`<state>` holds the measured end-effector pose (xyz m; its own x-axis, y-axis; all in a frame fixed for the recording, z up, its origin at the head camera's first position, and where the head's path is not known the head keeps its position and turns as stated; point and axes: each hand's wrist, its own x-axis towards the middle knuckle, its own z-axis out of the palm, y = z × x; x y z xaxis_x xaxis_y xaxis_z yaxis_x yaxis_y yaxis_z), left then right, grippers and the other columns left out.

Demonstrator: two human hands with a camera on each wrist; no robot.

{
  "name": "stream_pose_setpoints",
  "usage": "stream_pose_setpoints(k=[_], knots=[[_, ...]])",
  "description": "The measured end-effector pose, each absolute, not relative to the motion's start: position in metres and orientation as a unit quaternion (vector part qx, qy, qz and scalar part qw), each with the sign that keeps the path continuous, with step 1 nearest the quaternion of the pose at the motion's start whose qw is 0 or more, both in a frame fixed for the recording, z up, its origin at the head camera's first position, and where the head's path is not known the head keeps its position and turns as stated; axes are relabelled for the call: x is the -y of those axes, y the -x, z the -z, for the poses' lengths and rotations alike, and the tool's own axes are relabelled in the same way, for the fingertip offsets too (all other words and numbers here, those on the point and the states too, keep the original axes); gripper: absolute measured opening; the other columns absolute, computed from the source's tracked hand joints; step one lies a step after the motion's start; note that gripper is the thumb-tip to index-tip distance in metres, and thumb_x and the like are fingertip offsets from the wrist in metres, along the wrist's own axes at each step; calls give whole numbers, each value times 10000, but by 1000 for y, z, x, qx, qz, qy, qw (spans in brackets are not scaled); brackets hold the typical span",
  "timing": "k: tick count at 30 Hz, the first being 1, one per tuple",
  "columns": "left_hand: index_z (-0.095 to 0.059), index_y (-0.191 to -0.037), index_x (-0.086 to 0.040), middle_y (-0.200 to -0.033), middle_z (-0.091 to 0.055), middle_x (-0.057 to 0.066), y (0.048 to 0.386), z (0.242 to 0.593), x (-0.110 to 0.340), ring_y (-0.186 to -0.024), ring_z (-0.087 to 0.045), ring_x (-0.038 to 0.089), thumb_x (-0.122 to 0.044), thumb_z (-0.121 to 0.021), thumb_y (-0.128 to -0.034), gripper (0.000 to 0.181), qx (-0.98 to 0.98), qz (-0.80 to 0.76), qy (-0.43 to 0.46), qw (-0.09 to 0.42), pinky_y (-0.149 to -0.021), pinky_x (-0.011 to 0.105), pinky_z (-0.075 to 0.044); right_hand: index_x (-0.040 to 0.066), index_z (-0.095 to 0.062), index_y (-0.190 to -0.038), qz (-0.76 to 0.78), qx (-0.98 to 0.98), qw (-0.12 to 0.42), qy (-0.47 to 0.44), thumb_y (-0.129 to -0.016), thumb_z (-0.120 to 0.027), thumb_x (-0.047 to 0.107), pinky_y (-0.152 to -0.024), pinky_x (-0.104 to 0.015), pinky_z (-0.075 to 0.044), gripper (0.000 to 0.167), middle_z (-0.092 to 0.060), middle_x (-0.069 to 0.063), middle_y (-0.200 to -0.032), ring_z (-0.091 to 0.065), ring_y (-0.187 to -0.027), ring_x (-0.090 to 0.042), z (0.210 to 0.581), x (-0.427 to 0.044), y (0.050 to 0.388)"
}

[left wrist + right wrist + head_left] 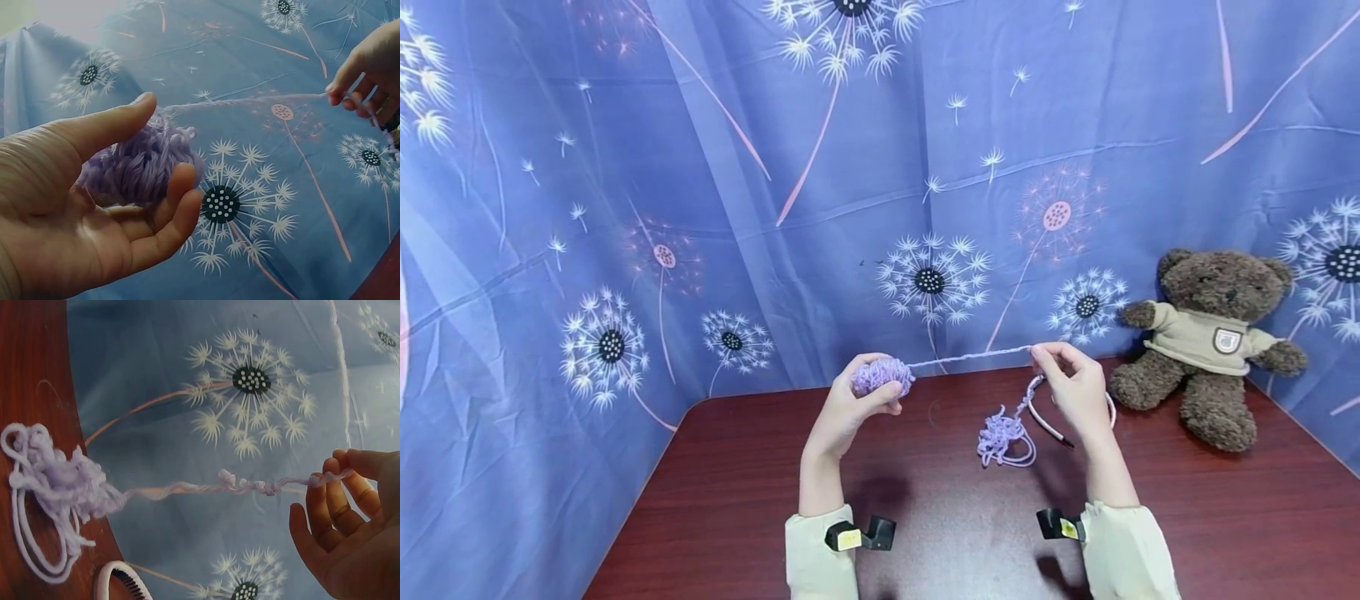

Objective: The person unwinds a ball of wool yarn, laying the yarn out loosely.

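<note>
My left hand (842, 408) holds a ball of lilac yarn (880, 376), thumb on one side and fingers curled round the other, as the left wrist view shows up close. From the ball a single strand (970, 357) runs taut across to my right hand (1078, 392). There the thumb and fingertips pinch the strand. Below the right hand the yarn hangs down, kinked and twisted, to a loose tangle of lilac yarn (69, 481) on the tabletop. Both hands are raised above the table.
A white headband (1048, 425) with dark inner teeth lies on the dark red table (737, 475), behind my right hand. At the back right sits a brown teddy bear (1217, 333) in a beige sweater. A blue dandelion-print curtain (820, 275) hangs behind the table.
</note>
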<state>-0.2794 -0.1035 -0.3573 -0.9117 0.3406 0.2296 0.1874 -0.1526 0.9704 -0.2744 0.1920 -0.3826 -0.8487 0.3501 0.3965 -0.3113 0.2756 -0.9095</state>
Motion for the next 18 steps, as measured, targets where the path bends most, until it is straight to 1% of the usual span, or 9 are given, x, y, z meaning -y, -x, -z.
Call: stream_pose_setpoints(k=[3, 4, 7, 9, 13, 14, 16, 18], knots=[[-460, -1215, -9, -947, -632, 26, 280, 358, 106, -652, -629, 128, 23, -598, -892, 353, -653, -733, -187, 45, -691, 268, -584, -99, -658, -1043, -599, 750, 279, 37, -956, -605, 130, -562, -65, -444, 252, -563, 316, -639, -548, -628, 138, 385, -198, 274], [-455, -1203, -14, -940, -633, 23, 280, 358, 107, -653, -632, 125, 20, -593, -898, 336, -653, -735, -181, 41, -694, 269, -585, -83, -665, -1043, -598, 750, 280, 43, -957, -608, 144, -582, -63, -453, 250, -568, 310, -642, -554, -635, 138, 386, -200, 274], [-443, -1188, -2, -933, -635, 11, 280, 356, 110, -670, -652, 124, 21, -573, -913, 304, -649, -741, -169, 27, -709, 280, -592, -43, -673, -1028, -593, 755, 275, 60, -955, -620, 198, -541, -88, -456, 257, -576, 297, -642, -538, -627, 120, 389, -205, 274], [-443, -1210, 15, -941, -638, 1, 279, 355, 112, -683, -667, 124, 23, -563, -921, 313, -646, -745, -166, 18, -713, 279, -597, -36, -673, -1017, -583, 763, 270, 67, -956, -619, 220, -527, -93, -458, 269, -562, 306, -641, -518, -617, 116, 391, -206, 274], [-450, -1277, 26, -961, -637, -8, 279, 354, 116, -699, -677, 119, 9, -564, -931, 365, -646, -747, -157, -2, -689, 263, -595, -26, -698, -998, -556, 784, 270, 65, -951, -624, 222, -579, -78, -419, 263, -557, 291, -651, -489, -628, 119, 396, -202, 278], [-453, -1283, 25, -956, -638, -10, 279, 354, 116, -698, -672, 119, 5, -564, -933, 368, -646, -748, -154, -6, -677, 255, -590, -24, -705, -994, -549, 789, 267, 61, -949, -626, 219, -598, -76, -416, 260, -583, 256, -663, -488, -634, 121, 398, -199, 280], [-459, -1283, 21, -940, -638, -18, 279, 353, 116, -687, -661, 117, -3, -564, -938, 362, -645, -749, -149, -14, -649, 237, -575, -22, -711, -996, -532, 805, 257, 48, -947, -626, 207, -632, -86, -401, 249, -662, 129, -711, -493, -647, 114, 400, -193, 282], [-463, -1276, 18, -921, -641, -27, 279, 354, 114, -677, -649, 117, -11, -563, -940, 352, -643, -751, -150, -16, -621, 221, -556, -8, -706, -1023, -514, 824, 235, 34, -952, -619, 212, -652, -113, -404, 248, -706, -12, -798, -490, -664, 106, 402, -186, 283]])
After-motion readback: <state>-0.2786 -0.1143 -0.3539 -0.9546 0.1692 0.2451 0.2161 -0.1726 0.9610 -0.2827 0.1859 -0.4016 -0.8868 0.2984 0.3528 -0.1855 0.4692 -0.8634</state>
